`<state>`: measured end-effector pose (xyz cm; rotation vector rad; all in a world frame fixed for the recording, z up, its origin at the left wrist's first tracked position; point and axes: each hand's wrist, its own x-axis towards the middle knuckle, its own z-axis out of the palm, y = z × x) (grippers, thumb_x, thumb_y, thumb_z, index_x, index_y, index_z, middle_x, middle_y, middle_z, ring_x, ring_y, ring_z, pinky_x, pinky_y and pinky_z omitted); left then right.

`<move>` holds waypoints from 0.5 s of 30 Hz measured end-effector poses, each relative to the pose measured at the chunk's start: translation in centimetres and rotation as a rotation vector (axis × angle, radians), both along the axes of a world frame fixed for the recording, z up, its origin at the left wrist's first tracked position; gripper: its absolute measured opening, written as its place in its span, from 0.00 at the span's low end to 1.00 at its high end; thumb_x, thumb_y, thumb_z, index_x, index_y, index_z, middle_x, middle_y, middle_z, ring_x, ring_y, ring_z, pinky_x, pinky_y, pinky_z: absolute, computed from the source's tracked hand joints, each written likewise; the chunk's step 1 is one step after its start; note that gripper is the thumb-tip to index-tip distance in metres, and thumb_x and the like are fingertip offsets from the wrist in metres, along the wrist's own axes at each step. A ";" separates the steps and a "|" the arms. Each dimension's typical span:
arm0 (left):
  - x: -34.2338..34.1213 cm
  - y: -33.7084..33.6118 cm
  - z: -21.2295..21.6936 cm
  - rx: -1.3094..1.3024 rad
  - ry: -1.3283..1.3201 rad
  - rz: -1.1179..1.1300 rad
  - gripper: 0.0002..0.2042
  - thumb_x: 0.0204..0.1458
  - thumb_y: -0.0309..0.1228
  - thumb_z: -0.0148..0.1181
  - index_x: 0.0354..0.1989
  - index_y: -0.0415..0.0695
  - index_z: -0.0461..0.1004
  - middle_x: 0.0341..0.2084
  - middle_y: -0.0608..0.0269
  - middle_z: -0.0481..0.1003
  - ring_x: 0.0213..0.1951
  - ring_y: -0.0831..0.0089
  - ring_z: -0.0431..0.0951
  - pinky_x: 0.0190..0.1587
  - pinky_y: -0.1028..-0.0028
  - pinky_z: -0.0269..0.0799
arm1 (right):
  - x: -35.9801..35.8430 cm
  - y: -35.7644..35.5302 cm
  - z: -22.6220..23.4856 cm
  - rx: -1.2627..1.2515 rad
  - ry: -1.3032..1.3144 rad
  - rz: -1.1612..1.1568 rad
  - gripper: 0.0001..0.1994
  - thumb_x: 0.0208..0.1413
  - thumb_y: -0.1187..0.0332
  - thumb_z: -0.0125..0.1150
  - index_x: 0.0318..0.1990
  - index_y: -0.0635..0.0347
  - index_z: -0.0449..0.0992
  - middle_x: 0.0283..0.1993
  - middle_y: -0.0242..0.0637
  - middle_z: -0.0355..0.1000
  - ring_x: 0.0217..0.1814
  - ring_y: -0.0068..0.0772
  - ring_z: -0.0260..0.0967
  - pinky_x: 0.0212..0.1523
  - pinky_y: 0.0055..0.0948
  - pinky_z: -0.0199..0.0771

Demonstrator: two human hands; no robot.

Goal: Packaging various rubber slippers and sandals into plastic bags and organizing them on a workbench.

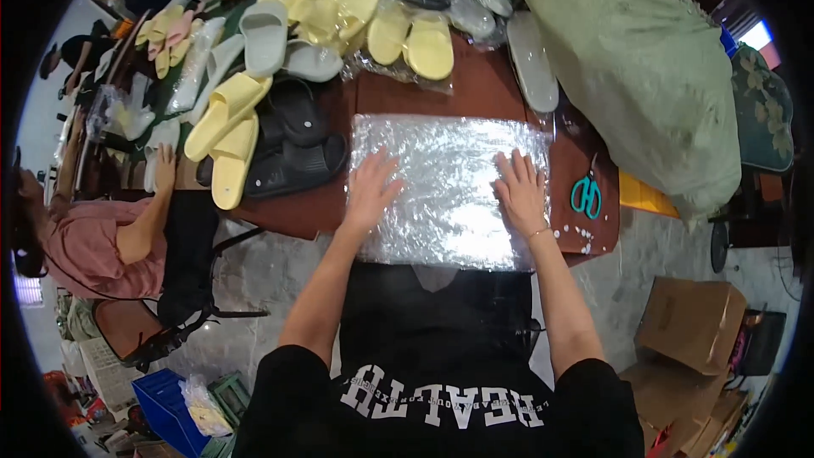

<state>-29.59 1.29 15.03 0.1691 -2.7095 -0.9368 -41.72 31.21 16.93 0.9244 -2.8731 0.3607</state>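
A stack of clear, shiny plastic bags (441,195) lies flat in front of me, its near edge reaching over the table's front edge. My left hand (373,187) rests palm down on its left side with the fingers spread. On the right part of the plastic, my right hand (521,192) also lies flat, fingers apart. Neither hand grips anything. Teal-handled scissors (587,193) lie on the brown table (326,214) to the right of the plastic, near small white round stickers (585,239). Black slippers (298,159) sit just left of the plastic.
Yellow slippers (231,144), bagged yellow slippers (428,44) and grey slippers (264,38) crowd the left and far side. A large pale green sack (636,68) bulges at right. Cardboard boxes (691,322) stand on the floor. A co-worker in pink (110,242) sits at left.
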 end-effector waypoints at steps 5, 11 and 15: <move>0.5 0.0 1.4 -0.058 -0.235 0.090 0.22 0.51 0.40 0.58 0.54 0.48 0.69 0.62 0.57 0.58 0.65 0.55 0.52 0.62 0.44 0.42 | -1.1 -0.3 0.6 -0.016 -0.098 -0.059 0.23 0.60 0.56 0.47 0.62 0.48 0.61 0.69 0.43 0.48 0.72 0.50 0.41 0.65 0.60 0.41; -3.2 4.4 1.6 -0.306 -0.023 0.029 0.24 0.52 0.42 0.55 0.59 0.53 0.64 0.65 0.59 0.52 0.67 0.55 0.45 0.61 0.36 0.35 | -3.8 -6.0 4.3 -0.227 0.067 0.144 0.21 0.54 0.68 0.54 0.57 0.58 0.66 0.62 0.46 0.58 0.58 0.51 0.58 0.58 0.42 0.59; -3.9 5.4 -1.2 -0.381 -0.047 0.001 0.28 0.54 0.47 0.50 0.64 0.56 0.58 0.66 0.60 0.50 0.68 0.57 0.42 0.62 0.37 0.34 | -6.6 -11.4 5.3 -0.191 0.050 0.208 0.25 0.52 0.68 0.57 0.59 0.56 0.63 0.63 0.47 0.56 0.61 0.50 0.56 0.59 0.44 0.59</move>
